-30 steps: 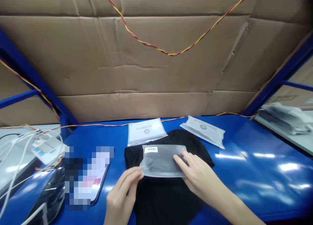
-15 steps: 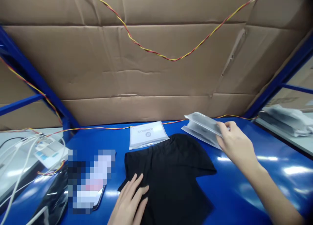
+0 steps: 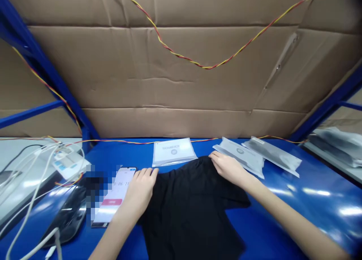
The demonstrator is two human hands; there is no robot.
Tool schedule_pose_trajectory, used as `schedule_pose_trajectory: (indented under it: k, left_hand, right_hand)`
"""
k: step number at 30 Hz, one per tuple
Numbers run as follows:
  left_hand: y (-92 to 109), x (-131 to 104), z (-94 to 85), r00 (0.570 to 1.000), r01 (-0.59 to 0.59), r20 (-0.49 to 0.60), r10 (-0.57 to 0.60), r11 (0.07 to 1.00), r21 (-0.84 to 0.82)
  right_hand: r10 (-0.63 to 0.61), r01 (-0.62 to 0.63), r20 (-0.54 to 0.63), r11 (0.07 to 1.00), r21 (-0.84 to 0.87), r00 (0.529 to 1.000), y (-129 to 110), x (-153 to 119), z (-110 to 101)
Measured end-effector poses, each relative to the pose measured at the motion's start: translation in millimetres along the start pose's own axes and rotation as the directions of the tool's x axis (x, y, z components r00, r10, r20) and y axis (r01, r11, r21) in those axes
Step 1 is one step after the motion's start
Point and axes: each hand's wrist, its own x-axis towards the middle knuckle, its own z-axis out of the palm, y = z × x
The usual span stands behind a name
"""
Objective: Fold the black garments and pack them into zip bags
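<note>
A black garment [image 3: 186, 211] lies spread on the blue table [image 3: 271, 222]. My left hand [image 3: 143, 184] is closed on its upper left corner, beside the phone. At the garment's top edge, on the right, my right hand [image 3: 223, 165] pinches the fabric. Behind the garment lies a white printed pouch [image 3: 174, 152]. Two more frosted pouches rest to the right, one [image 3: 241, 154] just behind my right hand and another [image 3: 273, 154] farther right. The undersides of both hands' fingertips are hidden.
At the left are a phone [image 3: 113, 196] with a lit screen, a black glossy object [image 3: 70, 214] and white cables [image 3: 35, 188]. Bagged items [image 3: 339, 145] sit on the right shelf. Cardboard [image 3: 181, 82] and blue frame bars [image 3: 56, 71] stand behind.
My right hand has let go of a frosted pouch, now lying at the right, and taken the garment's top edge. My left hand has moved up from the fabric to its upper left corner.
</note>
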Motion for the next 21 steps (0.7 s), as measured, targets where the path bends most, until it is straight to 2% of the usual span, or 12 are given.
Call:
schedule_pose_trajectory:
  k: [2,6,9,12,15,17,19,20,21]
  left_hand:
    - [0,3,-1.6,0.999,0.012,0.038,-0.014,0.999,0.044]
    - [0,-1,-1.9,0.999,0.019,0.029,-0.021,0.998,0.061]
    - [-3,0,-4.0,0.999,0.038,-0.004,-0.038,0.996,0.075]
    - [-8,8,-14.1,0.995,0.055,-0.089,-0.047,0.994,0.093]
    - [-13,14,-32.7,0.977,0.061,-0.209,-0.044,0.995,0.078]
    - [-16,7,-45.0,0.958,0.069,-0.282,-0.057,0.997,0.032]
    - [-18,-14,-51.0,0.938,0.046,-0.342,-0.062,0.997,-0.056]
    - [-19,-30,-50.0,0.93,0.01,-0.363,-0.049,0.994,-0.108]
    - [-20,-48,-46.3,0.94,-0.033,-0.341,-0.025,0.986,-0.162]
  right_hand:
    - [0.032,-0.032,0.019,0.999,-0.011,0.999,3,13,11]
    - [0.091,-0.091,0.031,0.996,0.005,0.995,8,20,23]
    - [0.096,-0.097,0.023,0.994,0.055,0.995,12,13,16]
    - [0.1,-0.1,0.005,0.986,0.132,0.995,21,0,-2]
    - [0.122,-0.116,-0.01,0.962,0.247,0.992,29,-21,-30]
    - [0.129,-0.103,-0.034,0.901,0.421,0.991,31,-45,-49]
    - [0.155,-0.124,-0.011,0.833,0.54,0.988,29,-78,-63]
    - [0.179,-0.152,0.005,0.825,0.544,0.984,26,-97,-67]
    - [0.189,-0.161,0.001,0.832,0.53,0.982,24,-117,-68]
